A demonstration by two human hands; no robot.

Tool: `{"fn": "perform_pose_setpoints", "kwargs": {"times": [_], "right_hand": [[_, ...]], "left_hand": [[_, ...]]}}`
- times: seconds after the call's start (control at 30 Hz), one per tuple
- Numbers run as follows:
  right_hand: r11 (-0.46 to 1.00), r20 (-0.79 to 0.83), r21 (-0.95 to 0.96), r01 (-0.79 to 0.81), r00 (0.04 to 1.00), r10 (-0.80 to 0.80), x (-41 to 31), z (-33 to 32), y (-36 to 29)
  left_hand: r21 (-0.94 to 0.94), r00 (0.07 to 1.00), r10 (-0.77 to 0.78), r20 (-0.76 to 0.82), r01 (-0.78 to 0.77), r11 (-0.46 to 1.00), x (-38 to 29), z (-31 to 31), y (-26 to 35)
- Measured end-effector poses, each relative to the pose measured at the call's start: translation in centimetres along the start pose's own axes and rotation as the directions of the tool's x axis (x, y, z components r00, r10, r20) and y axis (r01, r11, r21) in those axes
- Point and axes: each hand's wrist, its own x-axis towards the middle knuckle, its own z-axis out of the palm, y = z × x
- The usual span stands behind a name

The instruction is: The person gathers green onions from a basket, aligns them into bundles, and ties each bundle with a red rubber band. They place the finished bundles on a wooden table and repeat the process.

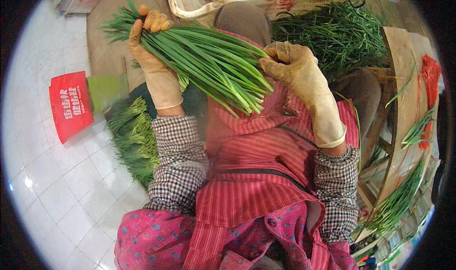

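Note:
My left hand, in a stained pale rubber glove, grips a bunch of Chinese chives near its dark leafy end. The pale stem ends fan out to the right, above my red striped apron. At the upper stem ends, my right hand, gloved the same way, has its thumb and fingertips pinched together. A stem or two appears to be between them; the exact contact is partly hidden by the fingers.
Loose chives are heaped beyond my knee, near a white plastic crate. Bundled chives lie at left on the floor side. On the right, a wooden board carries red strings and more chives. A red printed bag lies left.

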Motion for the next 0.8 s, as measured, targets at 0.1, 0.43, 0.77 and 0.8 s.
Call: {"fn": "perform_pose_setpoints", "kwargs": {"times": [0.1,0.43,0.77,0.8], "right_hand": [[0.998,0.022,0.034,-0.047,0.999,0.046,0.3,0.1,-0.1],[0.996,-0.203,-0.086,0.021,0.978,-0.038,-1.1,1.1,0.4],[0.995,-0.141,0.047,-0.090,0.985,0.096,-1.9,1.2,-0.5],[0.998,-0.124,-0.005,-0.058,0.991,0.057,-2.1,0.6,-0.7]], "left_hand": [[-0.015,1.000,-0.015,0.025,0.016,1.000,0.0,0.2,-0.2],[0.018,0.996,0.013,0.089,-0.015,1.000,1.0,1.3,-1.0],[0.117,0.998,0.016,-0.056,-0.009,0.993,1.7,4.7,-0.6],[0.134,1.000,0.004,-0.028,-0.001,0.991,1.8,5.2,-1.0]]}}
